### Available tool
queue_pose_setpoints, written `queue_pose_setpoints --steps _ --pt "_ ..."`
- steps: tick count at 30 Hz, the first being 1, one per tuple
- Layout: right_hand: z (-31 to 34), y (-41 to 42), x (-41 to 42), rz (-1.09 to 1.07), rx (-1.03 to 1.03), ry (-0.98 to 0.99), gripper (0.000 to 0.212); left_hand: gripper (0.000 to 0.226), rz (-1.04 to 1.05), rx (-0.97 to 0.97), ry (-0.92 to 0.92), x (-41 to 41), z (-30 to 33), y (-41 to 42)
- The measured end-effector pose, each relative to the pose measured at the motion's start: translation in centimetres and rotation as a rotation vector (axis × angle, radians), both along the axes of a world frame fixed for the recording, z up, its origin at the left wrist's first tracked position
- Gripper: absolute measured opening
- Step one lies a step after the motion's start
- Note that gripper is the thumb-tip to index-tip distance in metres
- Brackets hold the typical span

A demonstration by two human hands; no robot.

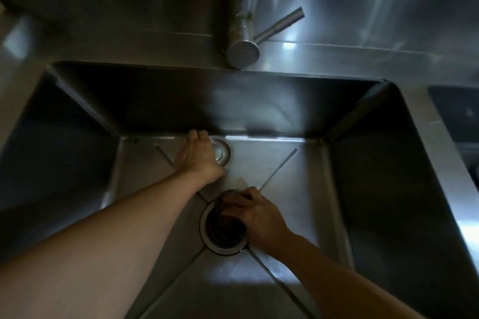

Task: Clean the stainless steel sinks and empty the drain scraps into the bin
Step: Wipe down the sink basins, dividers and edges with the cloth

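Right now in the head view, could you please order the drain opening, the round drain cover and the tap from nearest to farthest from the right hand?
1. Drain opening: directly under the right hand, mid-basin.
2. Round drain cover: by the back wall, under the left hand.
3. Tap: on the ledge behind the sink.

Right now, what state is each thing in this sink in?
Left hand: resting on the round metal drain cover, fingers fairly straight.
Right hand: curled round the dark strainer basket in the drain.
Steel tap: no water running.
Stainless steel sink: no standing water.
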State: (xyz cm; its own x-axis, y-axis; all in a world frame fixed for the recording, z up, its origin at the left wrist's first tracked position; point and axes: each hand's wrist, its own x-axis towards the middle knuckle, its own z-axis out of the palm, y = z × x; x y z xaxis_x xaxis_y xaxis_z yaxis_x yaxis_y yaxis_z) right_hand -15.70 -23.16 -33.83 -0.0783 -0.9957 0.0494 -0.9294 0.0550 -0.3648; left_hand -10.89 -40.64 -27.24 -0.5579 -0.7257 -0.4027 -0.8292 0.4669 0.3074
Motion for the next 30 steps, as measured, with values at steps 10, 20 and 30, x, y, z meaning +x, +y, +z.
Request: queue_pose_setpoints --steps 10,20,30 --pt "3.7 3.6 -7.0 -0.539 0.079 -0.253 0.053 0.083 -0.133 -0.058 0.019 -4.3 -3.6 3.2" --pt "0.1 4.4 -3.6 -0.593 0.208 -0.039 0.041 0.094 -0.155 -0.006 0.074 -2.5 -4.2 2.5" --pt "3.6 0.7 2.9 -0.348 0.249 -0.234 0.046 0.056 -0.013 -0.044 -0.212 10.2 -1.2 -0.6"
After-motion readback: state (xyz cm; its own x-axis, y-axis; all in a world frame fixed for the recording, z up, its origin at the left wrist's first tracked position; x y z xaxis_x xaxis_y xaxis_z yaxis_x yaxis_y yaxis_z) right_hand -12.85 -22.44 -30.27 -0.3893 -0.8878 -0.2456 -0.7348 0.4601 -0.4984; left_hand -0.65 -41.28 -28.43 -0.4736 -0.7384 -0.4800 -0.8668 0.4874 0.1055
